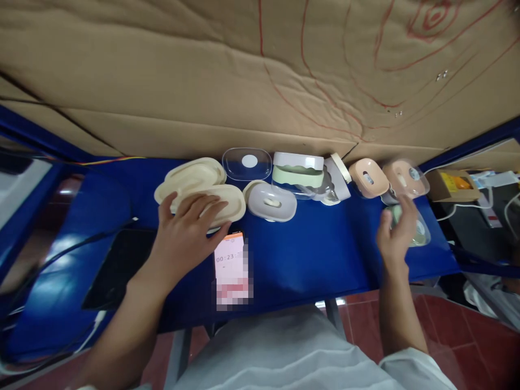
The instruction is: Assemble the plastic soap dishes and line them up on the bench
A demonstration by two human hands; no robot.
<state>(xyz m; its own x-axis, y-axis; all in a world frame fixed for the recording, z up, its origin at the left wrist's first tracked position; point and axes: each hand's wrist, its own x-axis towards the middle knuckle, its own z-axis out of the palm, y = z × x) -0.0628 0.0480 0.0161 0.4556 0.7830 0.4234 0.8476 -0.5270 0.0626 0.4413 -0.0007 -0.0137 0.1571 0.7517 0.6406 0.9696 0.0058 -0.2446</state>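
My left hand (184, 233) lies palm down on a cream oval lid (229, 203), one of a stack of cream oval lids and trays (195, 176) at the left of the blue table (309, 254). My right hand (396, 230) hovers with fingers spread over a pale green soap box with a clear lid (420, 233) near the table's right end; whether it touches the box is unclear because of blur. Behind it stand two peach soap boxes (368, 176) (406, 177).
A phone showing a timer (231, 262) lies by my left hand. A clear lid (247, 162), a grey-white soap box (272, 201) and a green and white box (297, 170) sit mid-table. Cardboard wall behind. Black pad (117, 265) at left. Cables at right.
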